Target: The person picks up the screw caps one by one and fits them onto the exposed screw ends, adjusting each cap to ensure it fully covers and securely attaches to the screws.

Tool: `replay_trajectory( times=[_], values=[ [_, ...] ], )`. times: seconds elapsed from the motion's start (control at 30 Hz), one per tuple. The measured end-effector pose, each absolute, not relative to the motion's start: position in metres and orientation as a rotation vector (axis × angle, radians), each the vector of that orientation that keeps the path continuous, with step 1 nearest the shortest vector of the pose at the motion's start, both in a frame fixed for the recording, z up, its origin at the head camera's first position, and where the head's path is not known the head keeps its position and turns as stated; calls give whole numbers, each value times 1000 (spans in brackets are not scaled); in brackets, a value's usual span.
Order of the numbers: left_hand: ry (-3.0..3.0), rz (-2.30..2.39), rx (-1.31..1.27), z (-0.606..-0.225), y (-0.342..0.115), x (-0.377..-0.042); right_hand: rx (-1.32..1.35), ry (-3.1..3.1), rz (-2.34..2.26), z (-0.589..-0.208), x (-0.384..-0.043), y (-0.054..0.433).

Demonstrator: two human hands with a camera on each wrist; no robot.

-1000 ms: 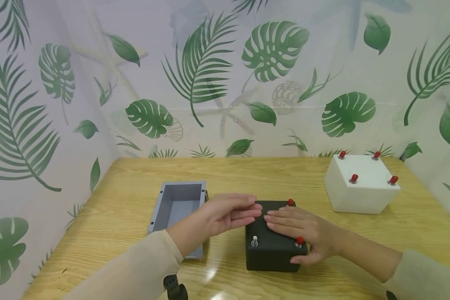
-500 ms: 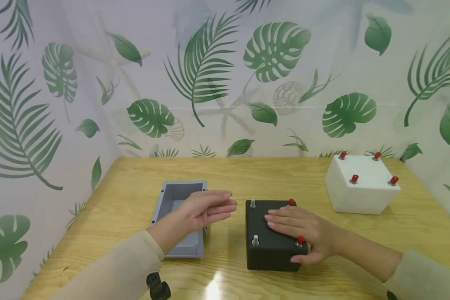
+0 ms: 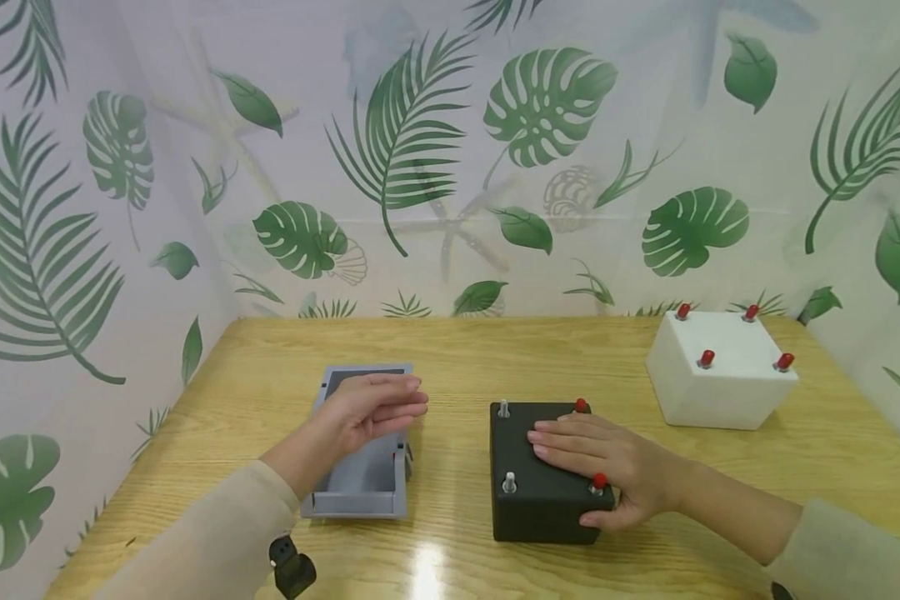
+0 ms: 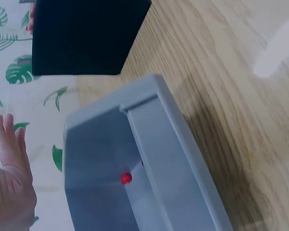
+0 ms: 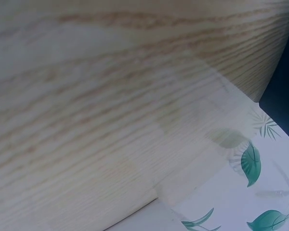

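Observation:
A black box [image 3: 523, 450] stands in front of me, with metal posts at its corners. Two posts on its right carry red caps [image 3: 598, 482]; the two left posts [image 3: 509, 481] are bare metal. My right hand [image 3: 622, 467] holds the box, fingers across the top and thumb against the lower right side. My left hand [image 3: 371, 412] is over the grey bin [image 3: 354, 504], thumb close to the fingers; I cannot tell whether something is between their tips. Inside the bin, in the left wrist view, lies a red cap [image 4: 126, 178].
A white box [image 3: 720, 387] with red-capped posts stands at the back right of the wooden table [image 3: 457, 350]. Leaf-patterned cloth [image 3: 435, 167] closes off the back and sides. The right wrist view shows mostly table and cloth.
My left hand has moved left, from the back left corner of the black box to over the bin. The bare back left post came into sight. The right hand has stayed put.

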State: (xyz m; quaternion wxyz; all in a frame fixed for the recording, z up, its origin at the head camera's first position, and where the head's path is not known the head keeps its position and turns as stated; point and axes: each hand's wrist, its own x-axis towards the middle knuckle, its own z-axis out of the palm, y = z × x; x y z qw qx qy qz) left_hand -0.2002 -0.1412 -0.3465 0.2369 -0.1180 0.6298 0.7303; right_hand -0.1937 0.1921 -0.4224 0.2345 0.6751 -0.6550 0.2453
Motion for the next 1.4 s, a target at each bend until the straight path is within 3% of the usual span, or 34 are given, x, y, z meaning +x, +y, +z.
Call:
replay_trajectory(
  times=[0.63,1.4],
  values=[
    [1922,1961,-504,-381,-163,-221,1853,-1814,668,-424,-194,193],
    [2089,1783,-658,-421,-146,-240,1831,-1802,694,-424,-193,192]
  ],
)
